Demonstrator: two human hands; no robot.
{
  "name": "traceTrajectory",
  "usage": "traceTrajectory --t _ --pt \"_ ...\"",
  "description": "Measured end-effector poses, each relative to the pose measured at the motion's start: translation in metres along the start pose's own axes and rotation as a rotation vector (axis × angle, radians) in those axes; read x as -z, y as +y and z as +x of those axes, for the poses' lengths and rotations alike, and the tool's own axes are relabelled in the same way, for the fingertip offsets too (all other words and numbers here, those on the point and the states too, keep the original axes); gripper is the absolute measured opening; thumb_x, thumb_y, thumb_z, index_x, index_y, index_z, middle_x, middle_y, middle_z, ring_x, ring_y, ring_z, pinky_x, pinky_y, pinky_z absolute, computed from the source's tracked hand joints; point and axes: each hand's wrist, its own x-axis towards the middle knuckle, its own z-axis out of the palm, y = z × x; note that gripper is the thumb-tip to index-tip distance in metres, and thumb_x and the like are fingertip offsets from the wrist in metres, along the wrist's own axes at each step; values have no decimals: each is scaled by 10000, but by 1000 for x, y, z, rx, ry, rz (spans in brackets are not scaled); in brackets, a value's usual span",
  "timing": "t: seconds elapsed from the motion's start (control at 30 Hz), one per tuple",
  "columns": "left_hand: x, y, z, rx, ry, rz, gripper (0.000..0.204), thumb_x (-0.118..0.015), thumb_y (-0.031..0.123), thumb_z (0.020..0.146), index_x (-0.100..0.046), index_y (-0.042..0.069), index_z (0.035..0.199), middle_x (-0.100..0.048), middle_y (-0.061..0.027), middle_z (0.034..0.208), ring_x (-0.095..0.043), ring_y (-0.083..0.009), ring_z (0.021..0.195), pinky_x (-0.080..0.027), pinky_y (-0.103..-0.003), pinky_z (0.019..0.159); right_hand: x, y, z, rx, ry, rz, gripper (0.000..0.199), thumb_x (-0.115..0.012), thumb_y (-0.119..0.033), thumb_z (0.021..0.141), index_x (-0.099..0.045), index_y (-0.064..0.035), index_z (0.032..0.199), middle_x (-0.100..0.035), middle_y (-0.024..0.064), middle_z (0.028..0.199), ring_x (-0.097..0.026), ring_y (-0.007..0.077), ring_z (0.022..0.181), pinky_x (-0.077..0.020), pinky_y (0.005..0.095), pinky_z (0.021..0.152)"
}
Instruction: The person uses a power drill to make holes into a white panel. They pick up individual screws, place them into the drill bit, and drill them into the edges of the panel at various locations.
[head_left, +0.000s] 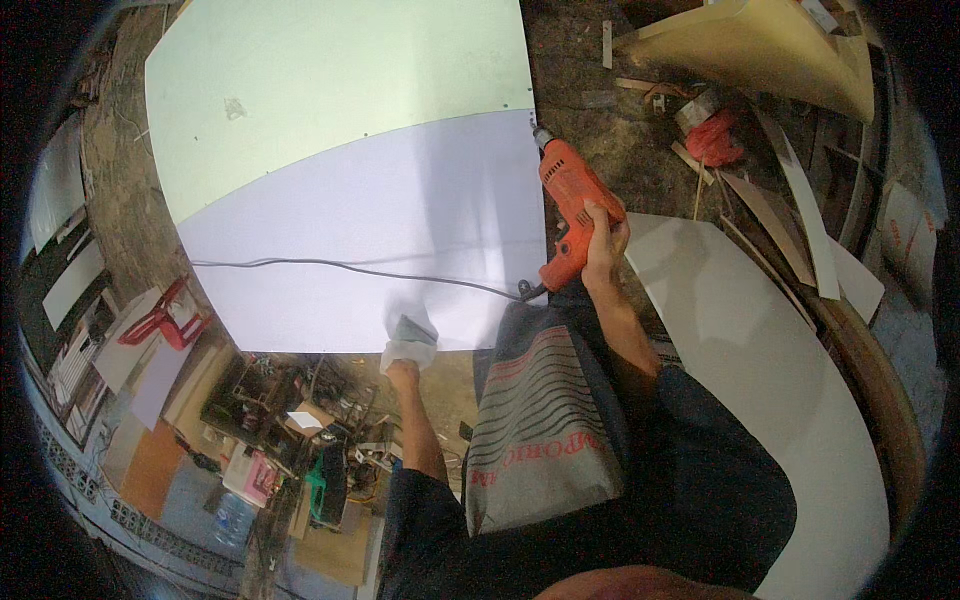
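The right hand [603, 243] is raised ahead of the body, fingers wrapped in a closed grip, its bare forearm running back and down to a dark sleeve at the elbow. The left hand [404, 372] reaches forward lower down and nearer the body's middle, closed in a pinch, with the bare forearm stretched almost straight out from a dark sleeve.

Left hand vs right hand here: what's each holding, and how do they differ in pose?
The right hand grips an orange corded drill by its handle, bit at the white panel's right edge; the left hand holds a crumpled cloth at the panel's near edge. The right hand reaches farther forward; the left sits nearer the body. Both are bare and closed on something.
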Motion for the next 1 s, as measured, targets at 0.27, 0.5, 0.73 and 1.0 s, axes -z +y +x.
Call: traceTrajectory --t 0.27,0.5,0.73,1.0 --pt "-19 -22 3 -25 91 276 311 -578 266 737 -640 45 948 -652 -157 907 -625 -332 823 -488 -389 735 -5 -6 0 33 -40 -23 377 -633 -191 813 -523 10 1113 -567 106 1059 -563 204 931 -479 345 788" --pt "-12 -6 -3 139 5 -84 354 -570 259 754 -619 45 1032 -644 -175 985 -611 -357 907 -476 -437 773 -5 7 -1 125 70 -121 368 -634 -181 819 -520 8 1113 -560 104 1048 -563 198 905 -487 344 774" --pt "19 36 -3 243 -78 -51 362 -537 226 748 -615 47 1053 -640 -203 957 -595 -395 920 -472 -449 785 -5 11 -5 131 31 -111 355 -645 -183 815 -524 -6 1097 -555 100 1030 -562 201 893 -484 330 797" --pt "15 34 4 237 -118 -182 389 -521 209 714 -610 44 1055 -642 -215 946 -603 -412 900 -482 -469 764 -6 -2 -3 104 14 -110 354 -651 -187 809 -531 -6 1088 -557 86 1030 -528 197 960 -448 357 842"
